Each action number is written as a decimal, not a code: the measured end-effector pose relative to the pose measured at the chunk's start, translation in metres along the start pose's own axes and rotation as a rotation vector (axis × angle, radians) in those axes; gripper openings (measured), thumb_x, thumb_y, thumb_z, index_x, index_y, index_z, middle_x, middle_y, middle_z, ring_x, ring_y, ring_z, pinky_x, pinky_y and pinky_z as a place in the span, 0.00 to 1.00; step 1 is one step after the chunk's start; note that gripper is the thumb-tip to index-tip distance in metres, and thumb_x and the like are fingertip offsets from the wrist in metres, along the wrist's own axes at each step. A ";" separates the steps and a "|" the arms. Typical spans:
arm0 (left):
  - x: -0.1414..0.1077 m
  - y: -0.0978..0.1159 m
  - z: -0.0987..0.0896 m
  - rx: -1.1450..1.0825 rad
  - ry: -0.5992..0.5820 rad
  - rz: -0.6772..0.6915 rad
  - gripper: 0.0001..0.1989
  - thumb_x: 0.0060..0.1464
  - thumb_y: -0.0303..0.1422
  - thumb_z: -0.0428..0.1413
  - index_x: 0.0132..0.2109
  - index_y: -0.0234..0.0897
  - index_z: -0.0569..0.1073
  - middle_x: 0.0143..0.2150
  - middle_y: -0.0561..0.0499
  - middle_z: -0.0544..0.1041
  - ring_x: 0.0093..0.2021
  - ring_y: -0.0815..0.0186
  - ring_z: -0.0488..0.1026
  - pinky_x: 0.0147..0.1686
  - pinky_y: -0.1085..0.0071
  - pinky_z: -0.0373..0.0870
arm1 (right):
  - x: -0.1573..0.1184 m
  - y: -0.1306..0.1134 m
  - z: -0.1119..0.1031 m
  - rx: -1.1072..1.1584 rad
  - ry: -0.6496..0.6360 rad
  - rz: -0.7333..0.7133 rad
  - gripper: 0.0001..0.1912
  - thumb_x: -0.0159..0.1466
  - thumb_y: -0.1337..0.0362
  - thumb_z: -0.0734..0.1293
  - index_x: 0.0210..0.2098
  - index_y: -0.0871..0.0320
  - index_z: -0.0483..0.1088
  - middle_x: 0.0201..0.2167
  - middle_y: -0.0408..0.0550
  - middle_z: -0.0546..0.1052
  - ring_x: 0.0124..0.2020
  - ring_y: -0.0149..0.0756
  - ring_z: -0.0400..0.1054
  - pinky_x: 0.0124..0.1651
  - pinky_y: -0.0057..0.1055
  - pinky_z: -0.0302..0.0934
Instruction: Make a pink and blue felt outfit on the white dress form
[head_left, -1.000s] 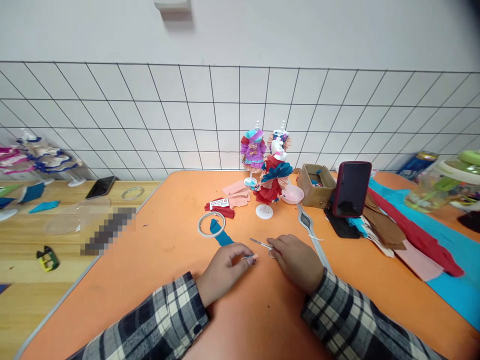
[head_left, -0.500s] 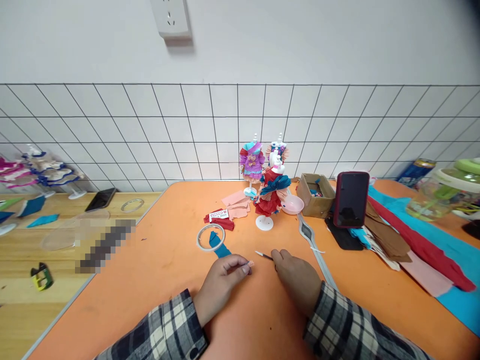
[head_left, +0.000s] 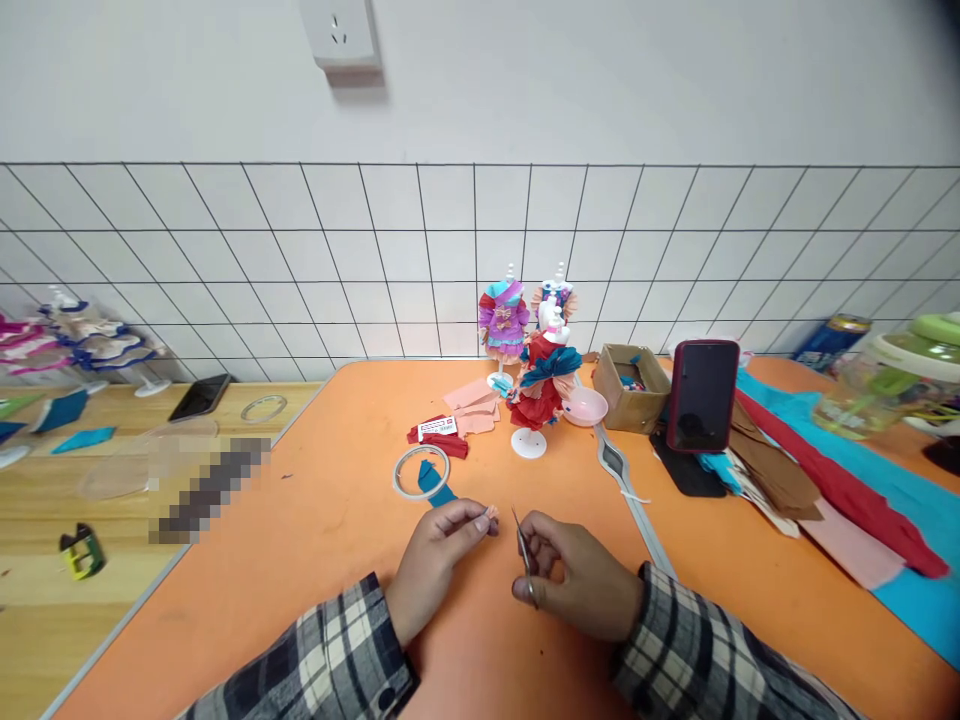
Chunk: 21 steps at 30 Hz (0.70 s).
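Note:
My left hand (head_left: 442, 550) pinches a tiny piece of pink crepe paper (head_left: 492, 513) between thumb and fingertips. Small scissors (head_left: 524, 552) are in my right hand (head_left: 581, 572), with the tips pointing away from me, just right of the pink piece and apart from it. Beyond my hands stands a miniature dress form in a red and blue paper dress (head_left: 541, 385) on a white round base. A roll of tape (head_left: 421, 472) lies over a blue paper strip (head_left: 439, 488), beyond my left hand.
Two more dressed forms (head_left: 504, 325) stand behind. Near them are pink paper strips (head_left: 474, 405), a pink bowl (head_left: 585, 406), a cardboard box (head_left: 631, 385) and an upright phone (head_left: 703, 395). A grey strap (head_left: 637, 510) lies right; coloured paper sheets (head_left: 847, 470) cover the right side.
My right hand has turned palm inward, and the scissors have swung from pointing left to pointing away from me. My left hand has moved slightly left and away with the pink piece.

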<state>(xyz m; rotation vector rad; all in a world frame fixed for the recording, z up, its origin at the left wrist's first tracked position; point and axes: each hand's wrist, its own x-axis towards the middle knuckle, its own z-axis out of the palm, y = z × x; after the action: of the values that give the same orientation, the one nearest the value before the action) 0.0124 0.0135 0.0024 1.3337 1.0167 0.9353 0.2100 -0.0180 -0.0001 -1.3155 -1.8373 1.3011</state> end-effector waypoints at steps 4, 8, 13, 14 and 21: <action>-0.001 0.001 0.002 -0.009 -0.042 0.009 0.13 0.52 0.42 0.59 0.32 0.35 0.77 0.33 0.48 0.77 0.38 0.61 0.73 0.43 0.68 0.67 | -0.003 -0.006 0.004 -0.072 -0.054 -0.023 0.16 0.51 0.61 0.73 0.33 0.56 0.62 0.28 0.35 0.68 0.23 0.25 0.61 0.28 0.24 0.56; -0.003 -0.001 0.003 0.050 -0.108 0.067 0.14 0.53 0.42 0.59 0.33 0.35 0.77 0.32 0.48 0.77 0.36 0.61 0.73 0.41 0.67 0.68 | -0.005 -0.008 0.004 -0.137 -0.051 -0.030 0.16 0.50 0.61 0.73 0.33 0.56 0.64 0.27 0.35 0.68 0.22 0.25 0.58 0.26 0.24 0.52; -0.006 -0.002 0.004 0.174 -0.148 0.137 0.14 0.56 0.42 0.57 0.33 0.34 0.77 0.33 0.45 0.78 0.38 0.60 0.74 0.42 0.67 0.68 | -0.006 -0.009 0.004 -0.189 -0.031 -0.063 0.17 0.49 0.61 0.73 0.34 0.56 0.65 0.29 0.36 0.69 0.24 0.26 0.59 0.26 0.24 0.51; -0.006 -0.002 0.004 0.184 -0.151 0.146 0.14 0.56 0.41 0.57 0.33 0.34 0.77 0.33 0.45 0.78 0.38 0.60 0.74 0.42 0.67 0.68 | -0.007 -0.009 0.004 -0.193 -0.021 -0.074 0.17 0.49 0.61 0.74 0.34 0.56 0.65 0.29 0.37 0.69 0.24 0.26 0.59 0.27 0.24 0.51; -0.005 -0.001 0.003 0.213 -0.131 0.173 0.14 0.56 0.41 0.57 0.33 0.34 0.77 0.33 0.46 0.77 0.37 0.61 0.74 0.41 0.68 0.68 | -0.007 -0.007 0.006 -0.144 -0.018 -0.039 0.12 0.52 0.63 0.72 0.31 0.56 0.64 0.23 0.34 0.68 0.21 0.26 0.58 0.26 0.23 0.50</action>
<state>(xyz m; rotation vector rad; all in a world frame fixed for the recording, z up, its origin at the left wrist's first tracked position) 0.0140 0.0081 0.0012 1.6602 0.9302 0.8730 0.2047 -0.0268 0.0044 -1.3376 -1.9905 1.1830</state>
